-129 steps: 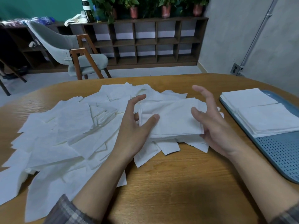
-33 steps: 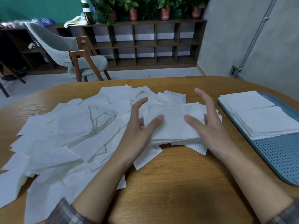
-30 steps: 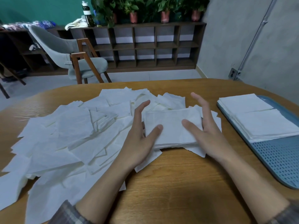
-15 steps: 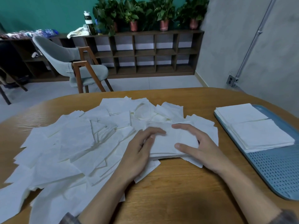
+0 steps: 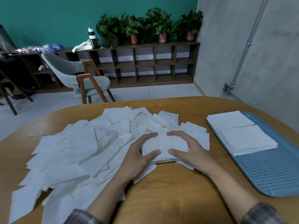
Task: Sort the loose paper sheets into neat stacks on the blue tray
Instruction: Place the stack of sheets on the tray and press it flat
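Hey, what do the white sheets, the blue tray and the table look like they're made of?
The white sheets: thin, soft tissue-like paper, matte; they crease and drape limply. The blue tray: likely moulded plastic, smooth, with a perforated floor and rounded rim. The table: wood or wood veneer, satin finish; grain lines show, but solid or laminate cannot be told.

Matt white paper sheets (image 5: 84, 149), perforated blue plastic tray (image 5: 271, 173), wood-grain table (image 5: 169, 188)

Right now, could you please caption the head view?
Left hand and right hand grip a paper bundle near blue tray.
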{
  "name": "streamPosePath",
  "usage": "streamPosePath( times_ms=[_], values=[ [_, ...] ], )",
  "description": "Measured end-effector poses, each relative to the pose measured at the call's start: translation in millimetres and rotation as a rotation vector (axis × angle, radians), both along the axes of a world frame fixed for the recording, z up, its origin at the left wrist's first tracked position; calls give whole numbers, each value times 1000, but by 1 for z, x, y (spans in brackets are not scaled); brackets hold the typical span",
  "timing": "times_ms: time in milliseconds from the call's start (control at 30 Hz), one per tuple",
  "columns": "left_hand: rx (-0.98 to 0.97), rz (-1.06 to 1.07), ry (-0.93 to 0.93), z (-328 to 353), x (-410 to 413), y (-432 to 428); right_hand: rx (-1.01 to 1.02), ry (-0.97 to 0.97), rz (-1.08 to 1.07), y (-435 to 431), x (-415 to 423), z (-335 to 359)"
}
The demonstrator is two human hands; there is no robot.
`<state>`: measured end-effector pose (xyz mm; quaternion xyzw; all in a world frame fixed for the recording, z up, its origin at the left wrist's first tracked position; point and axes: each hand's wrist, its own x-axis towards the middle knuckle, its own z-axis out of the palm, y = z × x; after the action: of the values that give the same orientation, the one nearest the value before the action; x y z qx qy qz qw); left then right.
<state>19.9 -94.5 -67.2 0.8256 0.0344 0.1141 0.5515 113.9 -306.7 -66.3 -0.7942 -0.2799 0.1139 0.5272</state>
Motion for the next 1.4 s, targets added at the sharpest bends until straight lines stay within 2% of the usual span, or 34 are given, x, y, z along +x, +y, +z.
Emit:
streamPosePath(
  times_ms=[300,533,833,1067,1233,1400],
  values=[
    [15,-59,8,37,-17,-36,55,-4,-96,-54,-17,38],
    [-45,-99,30,34,-7,-110,-42,-2,-163,-132,-24,49],
    [-87,-215,123,32,25,-196,-109,1,-372,-227,-17,40],
    [15,-226,130,20,50,-233,-155,38,-449,-265,1,26],
    [109,-174,87,16,54,-240,-175,24,-425,-271,11,18],
    [221,-137,12,1,55,-240,-325,-20,-384,-273,17,15]
  ],
)
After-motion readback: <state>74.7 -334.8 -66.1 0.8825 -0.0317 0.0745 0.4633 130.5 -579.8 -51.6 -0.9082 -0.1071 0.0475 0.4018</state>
